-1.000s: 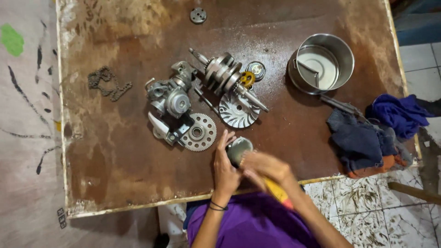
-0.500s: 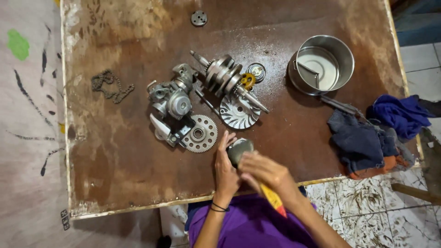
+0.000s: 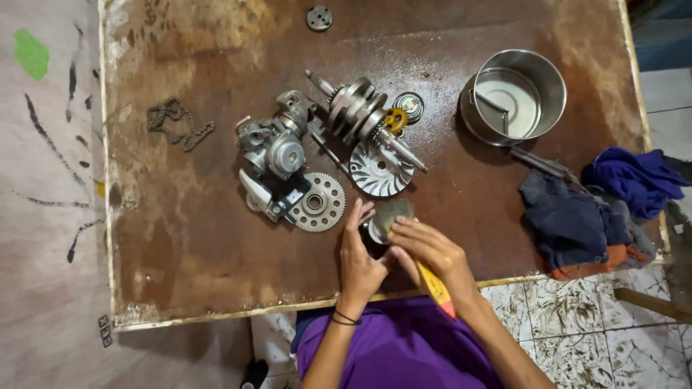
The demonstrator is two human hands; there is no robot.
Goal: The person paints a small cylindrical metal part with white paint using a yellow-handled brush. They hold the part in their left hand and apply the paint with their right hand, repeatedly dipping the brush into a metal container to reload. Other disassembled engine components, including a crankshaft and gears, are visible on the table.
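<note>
The left hand (image 3: 358, 263) cups a small round metal part (image 3: 390, 216) from the side, fingers closed on its rim, while the right hand (image 3: 431, 252), fingers wrapped around a yellow-handled tool (image 3: 435, 286), works its face. The part looks rigid, weighty and probably oily, so the rim is best gripped. Just beyond the fingers lie a toothed gear (image 3: 316, 202) and a finned disc (image 3: 379, 170) on the tabletop (image 3: 180, 238). No labels show.
</note>
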